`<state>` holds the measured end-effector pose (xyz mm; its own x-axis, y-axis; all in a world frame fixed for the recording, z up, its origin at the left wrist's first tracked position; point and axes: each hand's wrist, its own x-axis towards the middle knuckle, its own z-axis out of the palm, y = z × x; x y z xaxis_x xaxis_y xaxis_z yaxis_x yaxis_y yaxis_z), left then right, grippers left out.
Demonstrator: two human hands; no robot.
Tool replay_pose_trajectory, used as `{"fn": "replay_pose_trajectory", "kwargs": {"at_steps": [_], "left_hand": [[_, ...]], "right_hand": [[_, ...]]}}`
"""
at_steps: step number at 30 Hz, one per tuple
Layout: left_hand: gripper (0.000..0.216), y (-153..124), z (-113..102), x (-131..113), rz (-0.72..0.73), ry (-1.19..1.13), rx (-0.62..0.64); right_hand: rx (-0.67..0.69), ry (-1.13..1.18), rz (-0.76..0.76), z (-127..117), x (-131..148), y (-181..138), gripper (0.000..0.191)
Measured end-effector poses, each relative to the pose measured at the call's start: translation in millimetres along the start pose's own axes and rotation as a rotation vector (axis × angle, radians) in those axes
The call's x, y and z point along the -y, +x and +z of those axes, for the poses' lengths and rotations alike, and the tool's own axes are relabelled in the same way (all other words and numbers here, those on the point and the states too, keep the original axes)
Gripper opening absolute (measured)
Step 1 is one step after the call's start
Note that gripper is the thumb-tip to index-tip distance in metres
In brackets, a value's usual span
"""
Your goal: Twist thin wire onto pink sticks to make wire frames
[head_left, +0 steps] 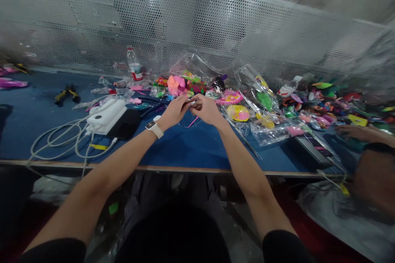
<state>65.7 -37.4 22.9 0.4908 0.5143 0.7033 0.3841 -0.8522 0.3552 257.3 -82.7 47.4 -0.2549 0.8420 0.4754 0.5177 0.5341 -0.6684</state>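
Observation:
Both hands meet over the middle of the blue table (pixel 185 148), fingertips pinched close together. My left hand (pixel 175 111), with a pale-banded watch on its wrist, is closed around something small that its fingers hide. Facing it, my right hand (pixel 206 109) is pinched at the same spot, and a small light-coloured bit shows between the two. Just below the fingers a thin pink strip (pixel 193 122) is visible, along with faint thin lines that may be thread or wire. Behind the hands lie an orange-pink toy piece (pixel 175 85) and a pink and yellow oval piece (pixel 231 97).
Left of me are a white power bank (pixel 107 114) with coiled cables, black-and-yellow pliers (pixel 67 94) and a bottle (pixel 135 65). Bagged colourful toys (pixel 324 104) crowd the right, near another person's hand (pixel 354 132) and a black box (pixel 308 150). A perforated metal panel (pixel 191 20) stands behind.

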Motion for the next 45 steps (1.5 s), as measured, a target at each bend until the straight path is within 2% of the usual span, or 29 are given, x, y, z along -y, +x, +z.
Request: {"fn": "replay_pose_trajectory", "kwargs": {"at_steps": [2,5,7,10,12,14,18,26,28,30,33,35,37,39,41,45], "left_hand": [[0.016,2,-2,4,-0.018,-0.025,-0.026],[0.018,3,-7,11,-0.142,-0.071,-0.136],[0.02,3,-11,15,-0.242,-0.139,-0.213],[0.021,3,-15,22,-0.355,-0.278,-0.315],[0.022,3,-15,26,-0.401,-0.365,-0.359],[0.025,4,-13,28,-0.446,-0.466,-0.364],[0.028,6,-6,29,-0.514,-0.613,-0.263],[0.02,0,-12,21,-0.492,-0.746,-0.056],[0.016,0,-13,21,-0.508,-0.75,-0.046],[0.015,0,-13,21,-0.524,-0.745,-0.096],[0.031,0,-14,18,-0.458,-0.592,-0.23],[0.044,-1,-18,13,-0.314,-0.346,-0.277],[0.05,-3,-22,6,-0.134,-0.069,-0.216],[0.041,-5,-25,-1,-0.006,0.129,-0.086],[0.026,-5,-25,-7,0.038,0.216,0.007],[0.017,-4,-19,-7,0.034,0.184,0.007]], "right_hand": [[-0.061,-0.102,-0.07,0,0,0,0.037],[-0.213,-0.174,-0.109,0,-8,3,0.054],[-0.289,-0.075,-0.04,1,-18,6,0.069],[-0.314,0.148,0.115,7,-31,10,0.085],[-0.289,0.243,0.164,13,-34,11,0.083],[-0.273,0.279,0.152,17,-32,12,0.073],[-0.326,0.281,0.113,20,-24,12,0.053],[-0.486,0.333,0.135,13,-19,13,0.036],[-0.483,0.307,0.136,8,-17,12,0.034],[-0.455,0.242,0.107,2,-12,10,0.032],[-0.362,0.127,0.012,-4,-7,6,0.029],[-0.278,0.041,-0.055,-5,-5,3,0.027],[-0.206,-0.052,-0.107,-4,-4,2,0.026],[-0.166,-0.108,-0.134,-1,-4,1,0.027],[-0.153,-0.096,-0.14,2,-5,1,0.028],[-0.157,0.014,-0.114,9,-7,2,0.027]]}}
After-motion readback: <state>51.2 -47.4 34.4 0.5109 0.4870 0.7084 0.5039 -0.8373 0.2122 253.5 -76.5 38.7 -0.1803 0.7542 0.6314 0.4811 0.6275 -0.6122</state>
